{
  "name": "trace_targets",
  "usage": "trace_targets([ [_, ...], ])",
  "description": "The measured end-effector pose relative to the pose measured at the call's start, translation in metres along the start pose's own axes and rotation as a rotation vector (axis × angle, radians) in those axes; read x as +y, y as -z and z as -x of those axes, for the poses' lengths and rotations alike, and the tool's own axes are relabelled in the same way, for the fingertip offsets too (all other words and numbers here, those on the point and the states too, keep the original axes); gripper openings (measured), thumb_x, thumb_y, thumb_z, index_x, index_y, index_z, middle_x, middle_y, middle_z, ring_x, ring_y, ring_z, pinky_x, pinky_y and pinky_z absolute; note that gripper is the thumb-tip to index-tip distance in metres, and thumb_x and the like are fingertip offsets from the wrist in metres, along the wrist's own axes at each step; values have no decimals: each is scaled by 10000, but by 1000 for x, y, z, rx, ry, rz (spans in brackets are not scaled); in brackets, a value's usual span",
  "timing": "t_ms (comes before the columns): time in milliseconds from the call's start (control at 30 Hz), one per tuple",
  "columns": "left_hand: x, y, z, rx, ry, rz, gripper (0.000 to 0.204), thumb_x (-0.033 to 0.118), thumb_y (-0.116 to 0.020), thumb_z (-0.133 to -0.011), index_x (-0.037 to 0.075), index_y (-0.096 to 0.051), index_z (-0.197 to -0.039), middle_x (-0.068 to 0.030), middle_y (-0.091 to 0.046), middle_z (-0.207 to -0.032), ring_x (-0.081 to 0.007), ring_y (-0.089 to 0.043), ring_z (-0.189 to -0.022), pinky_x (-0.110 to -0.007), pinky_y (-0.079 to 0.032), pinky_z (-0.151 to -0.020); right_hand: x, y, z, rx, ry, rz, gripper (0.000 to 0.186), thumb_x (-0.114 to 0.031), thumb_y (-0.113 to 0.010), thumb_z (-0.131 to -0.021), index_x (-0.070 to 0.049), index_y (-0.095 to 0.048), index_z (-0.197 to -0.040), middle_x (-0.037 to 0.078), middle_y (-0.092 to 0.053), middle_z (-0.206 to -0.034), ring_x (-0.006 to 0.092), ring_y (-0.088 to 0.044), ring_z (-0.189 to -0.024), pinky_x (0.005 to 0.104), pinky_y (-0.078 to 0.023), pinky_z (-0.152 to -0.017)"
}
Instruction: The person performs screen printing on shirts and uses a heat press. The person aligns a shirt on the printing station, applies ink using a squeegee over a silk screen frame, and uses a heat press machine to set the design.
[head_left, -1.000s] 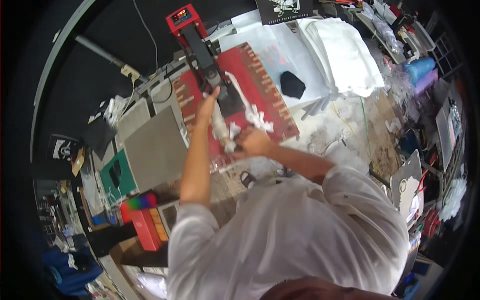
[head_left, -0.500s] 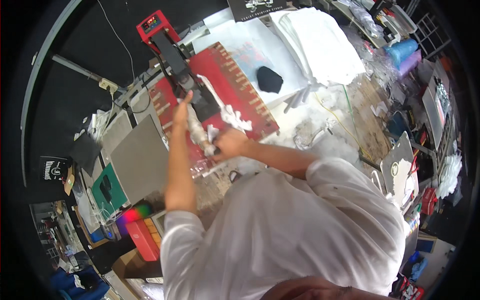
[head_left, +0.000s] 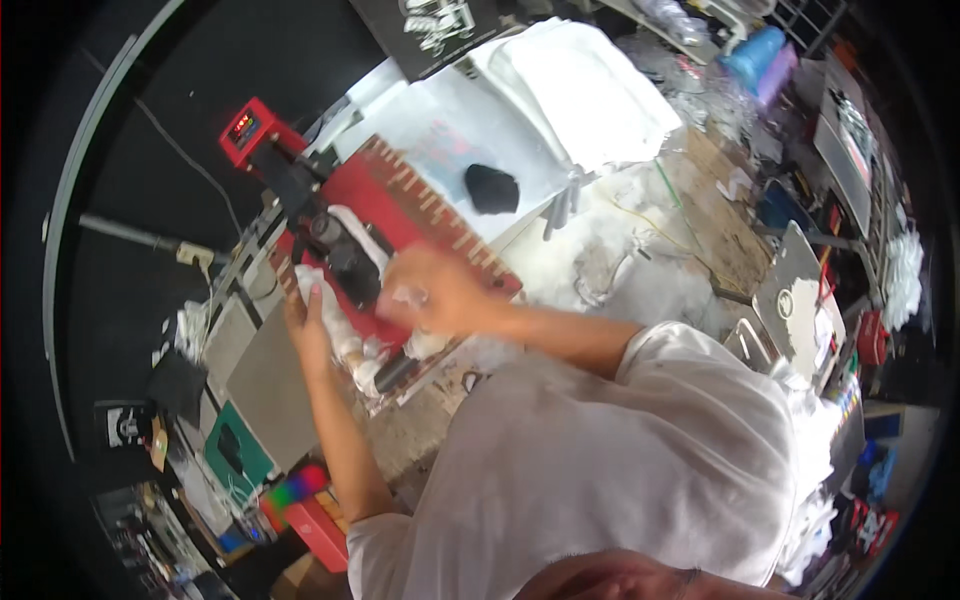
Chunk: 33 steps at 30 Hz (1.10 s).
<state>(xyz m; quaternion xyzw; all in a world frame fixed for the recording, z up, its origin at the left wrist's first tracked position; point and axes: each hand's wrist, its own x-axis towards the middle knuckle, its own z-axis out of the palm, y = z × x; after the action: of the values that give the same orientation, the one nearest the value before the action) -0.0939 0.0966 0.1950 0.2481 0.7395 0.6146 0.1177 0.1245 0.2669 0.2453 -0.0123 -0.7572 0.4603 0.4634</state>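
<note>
A red heat press (head_left: 345,180) stands in front of me, with white cloth wrapped around its lever arms. My left hand (head_left: 306,315) is at the press's left edge, fingers stretched out and thumb up, beside the left cloth-wrapped arm (head_left: 335,315). Blurred by motion, my right hand (head_left: 435,290) hovers over the red plate near the right wrapped arm (head_left: 358,228); its fingers cannot be made out clearly. The black handle grip (head_left: 397,376) lies at the front of the press, apart from the right hand.
A digital control box (head_left: 248,132) tops the press. Behind it are a black cloth piece (head_left: 492,189) on white sheets and a stack of white fabric (head_left: 580,95). Clear plastic (head_left: 650,290) covers the bench at right; a green mat (head_left: 237,445) lies left.
The handle grip has come into sight as my right hand has left it and moved up over the plate. My left hand has shifted to the press's left edge. The view has turned.
</note>
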Motion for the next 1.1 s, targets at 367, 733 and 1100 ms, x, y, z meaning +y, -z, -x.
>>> trace_targets([
  [367, 131, 22, 100, 264, -99, -78, 181, 95, -661, -927, -22, -664, -1064, -149, -643, -1200, -198, -618, -1048, -320, -478, -942, -130, 84, -88, -699, 397, -176, 167, -197, -653, -668, -64, -553, -676, 50, -476, -645, 210, -554, -659, 349, -469, -595],
  [733, 186, 79, 135, 83, -545, 167, 329, 289, -528, -992, -11, -661, -1007, -211, -661, -1149, -281, -595, -1117, -415, -394, -1038, -81, 193, -92, -891, -193, -41, 93, -83, -617, -832, -7, -667, -813, 110, -668, -741, 208, -657, -670, 329, -502, -598],
  [1100, 92, -21, 198, -923, 503, 17, 532, 309, -758, -878, -19, -607, -1269, -137, -635, -1273, -239, -596, -1184, -396, -478, -989, 343, 71, 58, -368, -781, 963, 859, -482, -773, -753, -265, -393, -1492, 250, -484, -1360, 494, -484, -1230, 542, -457, -1007],
])
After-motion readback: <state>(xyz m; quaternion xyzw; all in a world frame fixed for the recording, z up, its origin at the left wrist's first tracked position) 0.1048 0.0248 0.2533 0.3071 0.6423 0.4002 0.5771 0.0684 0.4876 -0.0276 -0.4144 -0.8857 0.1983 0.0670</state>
